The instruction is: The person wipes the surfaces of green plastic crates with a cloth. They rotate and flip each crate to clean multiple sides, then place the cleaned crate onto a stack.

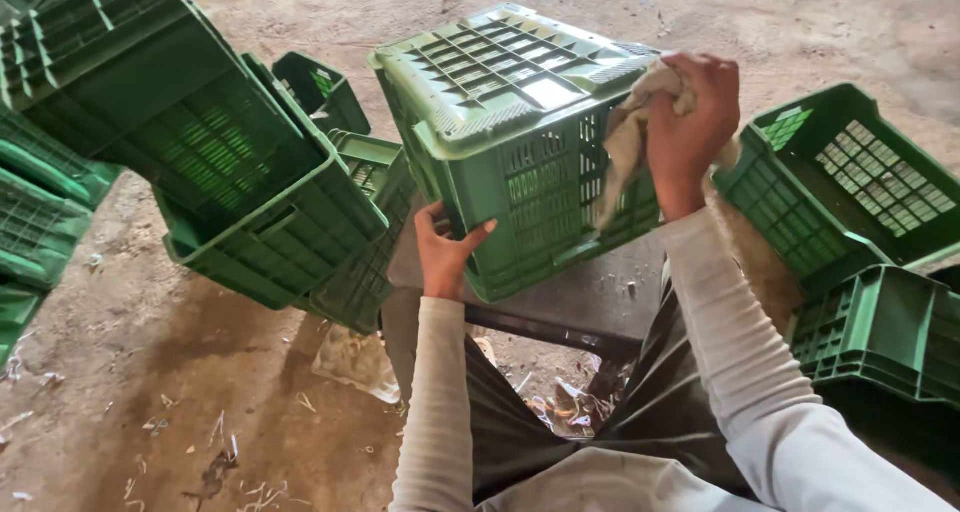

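Observation:
A green plastic crate [510,122] stands upside down on a small dark table [580,307] in front of me, its slotted bottom facing up. My left hand [445,247] grips the crate's lower left corner. My right hand [692,122] is shut on a crumpled beige cloth [628,132] and presses it against the crate's upper right edge and side. Both arms wear pale long sleeves.
Tilted green crates [230,162] are piled at the left, with more stacked at the far left edge [40,222]. Two further green crates [850,182] [890,332] sit at the right. The dirt floor [180,392] carries straw bits and scraps.

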